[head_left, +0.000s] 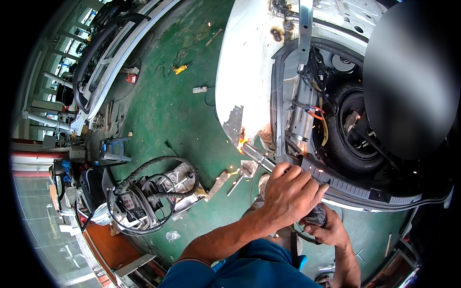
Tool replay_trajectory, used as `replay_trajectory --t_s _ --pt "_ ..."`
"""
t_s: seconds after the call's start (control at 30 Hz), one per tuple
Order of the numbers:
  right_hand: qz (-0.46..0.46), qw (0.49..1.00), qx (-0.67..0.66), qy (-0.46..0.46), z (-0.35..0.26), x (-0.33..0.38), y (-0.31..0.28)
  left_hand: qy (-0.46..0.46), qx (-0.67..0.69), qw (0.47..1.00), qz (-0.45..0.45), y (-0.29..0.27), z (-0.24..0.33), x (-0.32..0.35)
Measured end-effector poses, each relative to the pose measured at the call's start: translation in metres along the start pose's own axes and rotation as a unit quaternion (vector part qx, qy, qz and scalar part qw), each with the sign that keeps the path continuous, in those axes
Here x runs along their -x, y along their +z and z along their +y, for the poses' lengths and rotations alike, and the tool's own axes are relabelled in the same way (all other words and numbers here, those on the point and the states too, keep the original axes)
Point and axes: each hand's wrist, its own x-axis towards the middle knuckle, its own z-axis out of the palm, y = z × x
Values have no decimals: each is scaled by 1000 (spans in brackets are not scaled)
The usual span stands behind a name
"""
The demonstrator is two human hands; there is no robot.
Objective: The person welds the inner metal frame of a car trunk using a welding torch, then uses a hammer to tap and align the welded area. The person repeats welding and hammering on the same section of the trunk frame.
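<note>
My left hand point(292, 194) is closed over the upper body of a power tool with a long, narrow metal arm point(258, 156), which looks like a belt sander. Lower down, my right hand point(332, 230) wraps round its dark rear grip point(315, 216). The arm's tip meets the lower edge of a white car body panel point(246, 72). Orange glow and sparks point(241, 144) show at that contact. Beside the tip, the panel has a bare grey patch point(234, 120). Pliers with red-and-blue handles point(313, 111) lie in the open trunk area, right of the tool.
A spare tire point(343, 129) sits in the trunk well. A machine with coiled hoses point(139, 201) stands at the left. Yellow tool point(181, 69), power strip point(200, 90) and blue-grey stool point(115, 149) are on the green floor point(187, 125). A blurred dark round shape point(410, 81) covers the upper right.
</note>
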Motion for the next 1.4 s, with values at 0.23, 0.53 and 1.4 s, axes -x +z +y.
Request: replay_trajectory --t_s 0.23,0.53,1.4 --pt "2 1000 26 7 -1 -3 0 1 -8 1000 -7 -3 -3 -1" --pt "3 1000 8 -12 2 -3 1 0 -10 1000 -18 -3 -3 1" --pt "-2 998 -42 53 -6 -1 0 2 -14 1000 13 3 -1 1"
